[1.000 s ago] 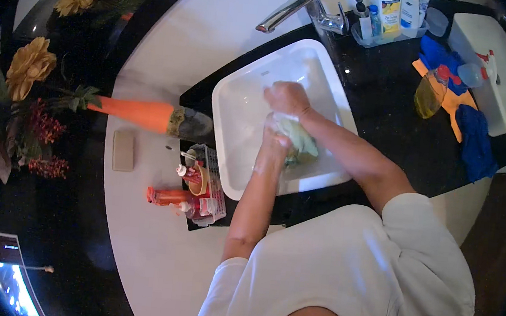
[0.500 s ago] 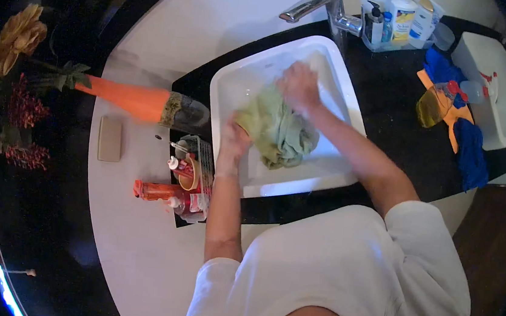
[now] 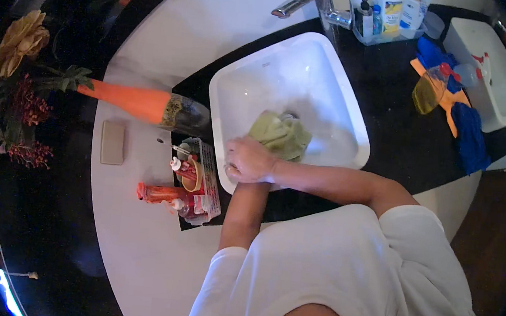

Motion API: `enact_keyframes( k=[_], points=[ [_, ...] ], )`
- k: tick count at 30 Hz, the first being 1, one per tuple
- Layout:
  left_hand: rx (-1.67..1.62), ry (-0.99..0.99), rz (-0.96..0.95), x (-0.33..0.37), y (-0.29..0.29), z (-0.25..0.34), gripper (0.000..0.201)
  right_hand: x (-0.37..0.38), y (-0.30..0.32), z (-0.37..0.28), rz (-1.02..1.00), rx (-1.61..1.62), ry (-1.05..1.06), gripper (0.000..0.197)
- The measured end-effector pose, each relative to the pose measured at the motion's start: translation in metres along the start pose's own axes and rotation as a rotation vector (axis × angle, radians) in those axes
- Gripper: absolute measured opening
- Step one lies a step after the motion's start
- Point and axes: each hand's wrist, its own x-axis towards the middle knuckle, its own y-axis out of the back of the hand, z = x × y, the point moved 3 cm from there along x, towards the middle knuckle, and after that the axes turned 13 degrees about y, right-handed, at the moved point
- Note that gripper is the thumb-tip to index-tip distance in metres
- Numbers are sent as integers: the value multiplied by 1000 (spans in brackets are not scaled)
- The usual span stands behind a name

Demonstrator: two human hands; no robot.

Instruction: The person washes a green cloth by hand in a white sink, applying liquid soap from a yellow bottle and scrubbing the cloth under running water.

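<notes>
A pale green cloth (image 3: 280, 136) lies bunched in the white sink basin (image 3: 360, 147), partly over the drain. My right hand (image 3: 250, 159) is crossed over my left arm near the basin's front left side, its fingers curled round my left wrist. Below that hand the left forearm (image 3: 245, 209) comes up from the counter edge. My left hand is hidden under the right one, so its fingers and whatever they hold do not show. The cloth sits just beyond both hands, touching or nearly touching the right.
Behind the basin is a chrome faucet (image 3: 304, 3). Left of it stand an orange-wrapped flower vase (image 3: 130, 102) and a basket (image 3: 216, 194) of small bottles. On the right are a toiletry tray (image 3: 389, 38), blue-and-orange gloves (image 3: 471, 139), a spray bottle (image 3: 426, 95) and a white tank (image 3: 487, 65).
My right hand has come off the cloth, moving toward me and left onto my left wrist. The cloth has settled lower in the basin, more bunched. The view has shifted slightly.
</notes>
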Motion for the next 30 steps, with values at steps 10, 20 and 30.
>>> enact_keyframes(
  k=[10,20,30],
  points=[
    [-800,224,-362,-2,-35,14,36,-23,59,91,91,-295,-84,17],
    [-1007,192,-363,-27,47,30,50,-39,88,123,151,-700,-457,29],
    [-936,162,-392,13,38,-4,42,-19,20,75,-385,-201,-490,23]
  ],
)
